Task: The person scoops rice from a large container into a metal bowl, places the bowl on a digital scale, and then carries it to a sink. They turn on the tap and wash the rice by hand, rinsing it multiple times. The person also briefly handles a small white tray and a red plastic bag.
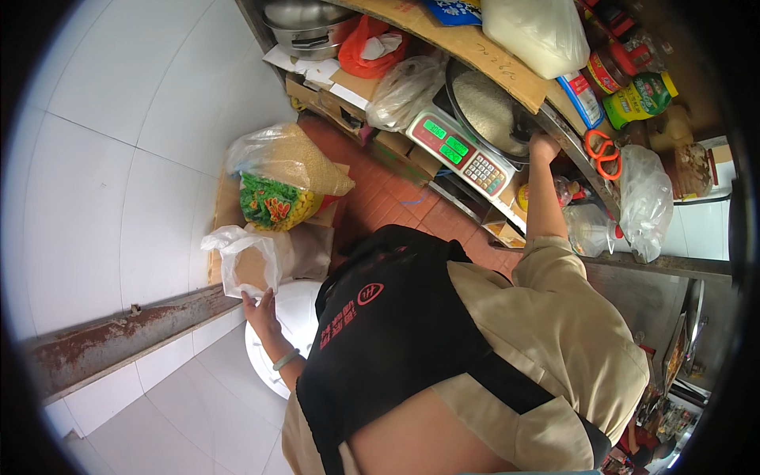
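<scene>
My left hand (263, 314), with a pale bangle on its wrist, has its fingertips at the near rim of an open plastic sack (252, 261) that shows a tan inside. My right hand (543, 147) is at the near right edge of a dark round pan (460, 113) holding pale grains (484, 107); its fingers are partly hidden, so its grip cannot be told. The pan rests on a digital scale (457, 154) with lit green displays.
A filled yellow sack (309, 154) and a colourful bag (276, 205) stand beyond the open sack. A white round tub (291, 309) is beside me. Orange-handled scissors (602, 155), jars and a rusty metal beam (130, 335) flank the space.
</scene>
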`<action>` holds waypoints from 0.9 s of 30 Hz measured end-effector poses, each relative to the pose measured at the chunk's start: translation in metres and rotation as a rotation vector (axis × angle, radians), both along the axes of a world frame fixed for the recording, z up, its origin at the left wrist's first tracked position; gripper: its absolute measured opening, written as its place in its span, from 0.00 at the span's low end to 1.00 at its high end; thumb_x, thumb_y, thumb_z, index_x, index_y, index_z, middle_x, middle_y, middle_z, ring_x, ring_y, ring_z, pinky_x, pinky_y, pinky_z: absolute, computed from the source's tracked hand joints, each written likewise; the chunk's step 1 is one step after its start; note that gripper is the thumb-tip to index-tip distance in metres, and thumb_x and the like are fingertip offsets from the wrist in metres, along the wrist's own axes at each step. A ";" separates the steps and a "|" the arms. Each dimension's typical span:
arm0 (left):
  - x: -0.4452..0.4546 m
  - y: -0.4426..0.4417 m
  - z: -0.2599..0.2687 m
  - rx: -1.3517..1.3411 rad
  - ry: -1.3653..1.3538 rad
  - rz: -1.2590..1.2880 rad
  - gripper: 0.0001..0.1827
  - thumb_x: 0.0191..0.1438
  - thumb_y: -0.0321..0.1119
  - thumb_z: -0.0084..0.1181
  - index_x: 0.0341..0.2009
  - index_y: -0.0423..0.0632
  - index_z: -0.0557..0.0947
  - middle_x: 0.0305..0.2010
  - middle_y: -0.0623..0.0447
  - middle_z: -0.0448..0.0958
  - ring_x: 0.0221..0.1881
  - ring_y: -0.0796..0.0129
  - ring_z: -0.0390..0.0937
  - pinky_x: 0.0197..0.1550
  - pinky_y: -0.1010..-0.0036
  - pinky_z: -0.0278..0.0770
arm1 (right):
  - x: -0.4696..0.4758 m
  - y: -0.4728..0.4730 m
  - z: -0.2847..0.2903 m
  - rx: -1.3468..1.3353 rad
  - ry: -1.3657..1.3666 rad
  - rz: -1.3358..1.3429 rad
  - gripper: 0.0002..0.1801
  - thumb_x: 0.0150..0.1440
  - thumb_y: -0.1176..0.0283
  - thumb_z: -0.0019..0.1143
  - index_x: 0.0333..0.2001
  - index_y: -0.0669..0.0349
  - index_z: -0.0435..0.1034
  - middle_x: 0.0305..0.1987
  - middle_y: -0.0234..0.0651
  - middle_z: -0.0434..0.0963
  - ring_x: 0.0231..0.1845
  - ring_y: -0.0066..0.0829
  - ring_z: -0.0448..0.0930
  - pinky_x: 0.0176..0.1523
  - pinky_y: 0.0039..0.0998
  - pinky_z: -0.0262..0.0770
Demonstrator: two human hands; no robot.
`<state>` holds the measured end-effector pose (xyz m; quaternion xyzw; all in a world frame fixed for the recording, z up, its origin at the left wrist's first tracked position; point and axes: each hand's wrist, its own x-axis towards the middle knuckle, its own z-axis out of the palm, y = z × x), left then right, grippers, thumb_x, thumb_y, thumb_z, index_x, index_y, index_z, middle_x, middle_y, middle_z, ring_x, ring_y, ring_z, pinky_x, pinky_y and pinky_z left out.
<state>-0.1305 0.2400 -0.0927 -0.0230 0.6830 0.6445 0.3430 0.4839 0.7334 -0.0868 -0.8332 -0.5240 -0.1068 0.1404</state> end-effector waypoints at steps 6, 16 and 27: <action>-0.003 -0.004 -0.004 -0.013 0.007 0.015 0.49 0.44 0.10 0.57 0.68 0.42 0.48 0.65 0.40 0.56 0.48 0.58 0.72 0.47 0.69 0.76 | -0.031 -0.021 0.035 0.432 1.170 -0.192 0.15 0.59 0.62 0.46 0.46 0.55 0.71 0.40 0.41 0.78 0.28 0.39 0.80 0.24 0.36 0.77; 0.002 0.004 0.003 -0.008 0.000 0.022 0.48 0.44 0.10 0.55 0.68 0.44 0.49 0.59 0.44 0.63 0.48 0.59 0.73 0.47 0.69 0.76 | -0.023 -0.054 0.061 0.663 1.620 -0.306 0.13 0.56 0.75 0.50 0.46 0.57 0.66 0.42 0.34 0.71 0.26 0.34 0.73 0.21 0.24 0.76; 0.003 0.014 -0.004 0.099 0.069 0.235 0.46 0.46 0.13 0.55 0.68 0.47 0.50 0.57 0.45 0.66 0.46 0.61 0.73 0.46 0.69 0.76 | -0.119 -0.132 0.070 0.287 1.769 0.054 0.06 0.50 0.83 0.46 0.31 0.60 0.64 0.25 0.29 0.70 0.19 0.19 0.67 0.16 0.19 0.59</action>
